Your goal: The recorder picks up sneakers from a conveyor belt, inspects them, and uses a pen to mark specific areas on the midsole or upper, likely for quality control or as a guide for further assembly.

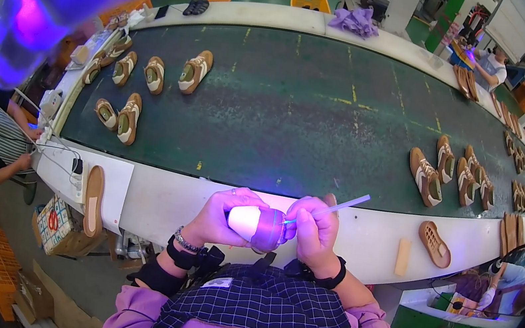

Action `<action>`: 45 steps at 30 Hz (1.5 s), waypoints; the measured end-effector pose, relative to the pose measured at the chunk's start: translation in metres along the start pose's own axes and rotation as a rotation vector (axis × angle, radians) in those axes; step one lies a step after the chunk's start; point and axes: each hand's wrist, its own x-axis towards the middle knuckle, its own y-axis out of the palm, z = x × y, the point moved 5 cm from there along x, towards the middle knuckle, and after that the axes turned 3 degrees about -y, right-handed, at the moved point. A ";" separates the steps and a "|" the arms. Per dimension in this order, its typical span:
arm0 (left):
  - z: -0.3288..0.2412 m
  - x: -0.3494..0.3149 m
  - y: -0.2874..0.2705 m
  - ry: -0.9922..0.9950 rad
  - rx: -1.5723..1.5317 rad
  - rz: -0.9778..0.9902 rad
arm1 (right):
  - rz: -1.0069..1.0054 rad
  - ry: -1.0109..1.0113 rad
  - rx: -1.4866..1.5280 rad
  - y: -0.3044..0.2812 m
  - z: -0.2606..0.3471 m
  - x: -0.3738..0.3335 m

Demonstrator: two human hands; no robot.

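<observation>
Head view: the left hand (223, 217) is closed around a rounded shoe piece, white at one end and violet-grey at the other under purple light (265, 229). It is held up at the near edge of the white counter (358, 244), directly before the wearer. The right hand (314, 233) grips a thin, pale, straight stick (351, 204) between thumb and fingers. The stick's lower end reaches the side of the shoe piece; exact contact cannot be confirmed.

Left of the hands, a long tan shoe sole (94, 197) lies along a white paper sheet (116, 190) by the counter's near edge. To the right lie a pale tan rectangular strip (402, 257) and a brown openwork sole (432, 243). Tan-and-white laced shoes (423, 175) stand in groups toward the left and right ends of the dark green belt (269, 118). A crumpled purple cloth (355, 21) rests on the counter's far edge.
</observation>
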 end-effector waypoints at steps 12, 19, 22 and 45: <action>0.004 0.000 0.002 -0.014 0.013 0.006 | 0.141 -0.165 -0.147 -0.002 0.005 0.002; 0.015 -0.007 -0.001 -0.027 0.174 0.092 | -0.075 0.339 0.139 -0.065 -0.042 -0.016; 0.033 -0.022 0.008 0.028 0.347 0.185 | -0.230 0.432 -0.093 -0.118 -0.076 -0.036; 0.230 -0.160 0.013 -0.800 -0.828 -0.891 | 0.254 0.919 0.612 -0.007 -0.227 -0.069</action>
